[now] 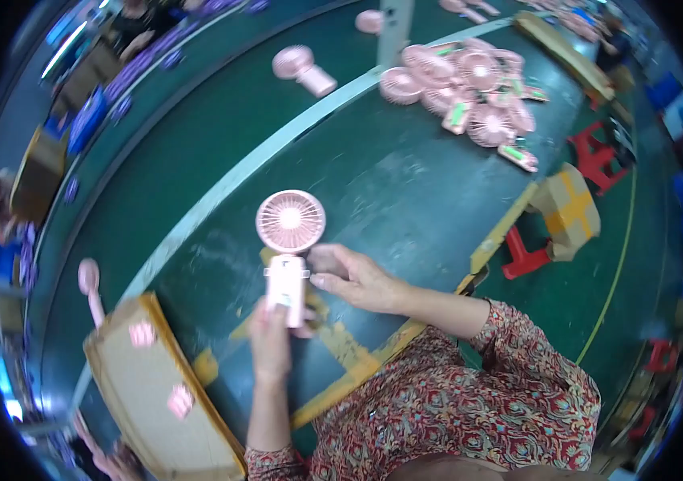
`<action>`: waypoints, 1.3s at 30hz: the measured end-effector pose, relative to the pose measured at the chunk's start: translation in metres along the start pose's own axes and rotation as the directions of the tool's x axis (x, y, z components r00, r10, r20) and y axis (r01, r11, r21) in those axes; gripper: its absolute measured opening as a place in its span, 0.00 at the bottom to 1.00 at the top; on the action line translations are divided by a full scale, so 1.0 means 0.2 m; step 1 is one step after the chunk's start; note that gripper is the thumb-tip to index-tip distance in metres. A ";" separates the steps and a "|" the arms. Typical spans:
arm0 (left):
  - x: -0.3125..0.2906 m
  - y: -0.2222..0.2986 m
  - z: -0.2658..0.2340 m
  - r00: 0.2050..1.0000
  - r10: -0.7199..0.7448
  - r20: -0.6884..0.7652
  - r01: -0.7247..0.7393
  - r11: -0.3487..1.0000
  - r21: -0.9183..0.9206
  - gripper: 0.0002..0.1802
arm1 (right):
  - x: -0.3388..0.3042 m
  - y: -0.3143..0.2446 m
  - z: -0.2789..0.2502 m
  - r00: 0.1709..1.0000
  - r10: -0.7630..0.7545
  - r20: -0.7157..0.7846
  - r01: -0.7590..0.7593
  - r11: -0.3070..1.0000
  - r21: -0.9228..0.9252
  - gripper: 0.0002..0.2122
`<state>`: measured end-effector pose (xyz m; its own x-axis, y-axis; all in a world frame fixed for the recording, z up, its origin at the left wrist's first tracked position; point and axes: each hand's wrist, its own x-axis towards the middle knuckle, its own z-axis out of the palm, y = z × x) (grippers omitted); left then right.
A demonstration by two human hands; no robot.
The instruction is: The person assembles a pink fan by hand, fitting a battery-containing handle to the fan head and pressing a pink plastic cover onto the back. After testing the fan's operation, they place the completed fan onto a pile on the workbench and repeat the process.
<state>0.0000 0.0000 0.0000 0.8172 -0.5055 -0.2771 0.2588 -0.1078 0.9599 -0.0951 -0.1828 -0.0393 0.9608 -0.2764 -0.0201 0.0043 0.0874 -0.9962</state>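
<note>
A pink handheld fan (291,220) is upright over the near part of the green worktable, its round grille at the far end. My left hand (271,341) is closed around the lower part of its handle (285,280). On the right of the handle, just below the grille, is my right hand (357,280). Its thumb and fingers are apart, and the fingertips are close to the fan's neck; motion blur hides whether they touch it. Silvery marks show on the handle's face.
Several pink fans with green-marked handles lie in a pile (477,88) at the far right. Another fan (303,70) lies beyond the pale strip. A cardboard tray (145,393) with two small pink pieces is at left. Red stools (525,252) and a taped carton (570,212) stand right.
</note>
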 end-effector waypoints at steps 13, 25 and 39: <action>0.91 0.31 -0.23 0.856 0.497 -0.141 -0.160 0.513 0.843 0.32 | 0.16 -0.26 -1.47 0.536 -0.641 -0.550 -0.611 0.155 -0.776 0.33; 0.45 0.08 0.13 0.899 0.415 0.141 -0.386 0.599 0.701 0.20 | 0.05 -0.13 -0.92 0.819 -0.369 -0.440 -0.299 0.380 -0.875 0.36; 0.07 0.03 0.19 0.936 0.137 0.326 -0.331 0.661 0.673 0.42 | -0.09 -0.33 -0.23 0.955 -0.254 0.154 0.292 0.709 -0.642 0.19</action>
<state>-0.0073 -0.0405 0.0034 0.6321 -0.7664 -0.1142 -0.4459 -0.4803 0.7553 -0.1261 -0.2282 0.0222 0.9590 -0.1385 0.2472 0.1061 -0.6335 -0.7665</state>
